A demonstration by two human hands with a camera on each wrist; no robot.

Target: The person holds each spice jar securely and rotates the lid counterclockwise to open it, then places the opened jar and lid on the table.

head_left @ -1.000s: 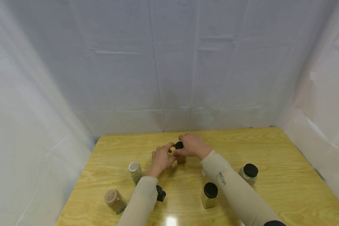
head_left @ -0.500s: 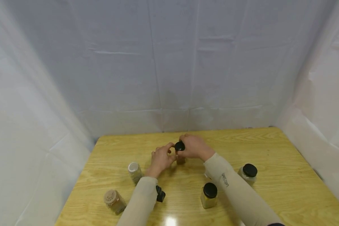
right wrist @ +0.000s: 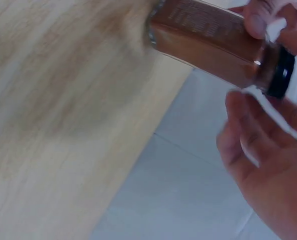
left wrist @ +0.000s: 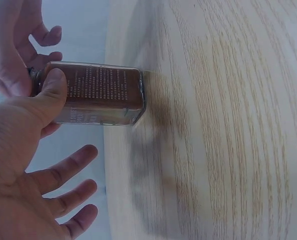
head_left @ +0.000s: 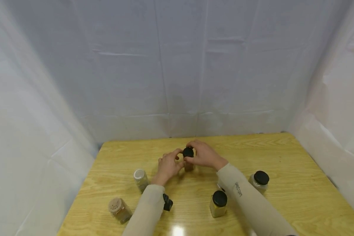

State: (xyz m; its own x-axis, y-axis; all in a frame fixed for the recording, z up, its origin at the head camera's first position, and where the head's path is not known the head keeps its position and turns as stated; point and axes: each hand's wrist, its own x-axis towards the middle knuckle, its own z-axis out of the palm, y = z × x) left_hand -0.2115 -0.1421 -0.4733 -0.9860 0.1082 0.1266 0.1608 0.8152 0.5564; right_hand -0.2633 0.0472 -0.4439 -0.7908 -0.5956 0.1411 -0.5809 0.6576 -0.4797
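Observation:
Near the far edge of the table, a glass spice jar (head_left: pixel 188 167) of brown powder is upright, its printed label (left wrist: pixel 101 84) facing the left wrist camera. My left hand (head_left: pixel 167 167) pinches it high up between thumb and index finger; the other fingers spread away from the glass. A black lid (head_left: pixel 188 151) tops the jar. Around that lid my right hand (head_left: pixel 206 156) has its thumb on the near side and fingers on the far side. In the right wrist view the lid (right wrist: pixel 282 72) sits at the jar's neck, with fingers curved below it.
On the left of the table (head_left: pixel 106 177) stand a clear jar with a white lid (head_left: pixel 141 180) and a jar with a perforated tan lid (head_left: pixel 120 210). Black-lidded jars stand nearer on the right, one yellowish (head_left: pixel 218 205), one pale (head_left: pixel 259 182). White sheeting (head_left: pixel 177 65) surrounds the table.
My right hand has turned about the lid, its wrist shifting a little right and nearer, and more of the lid shows. My left hand and the jar stay in place.

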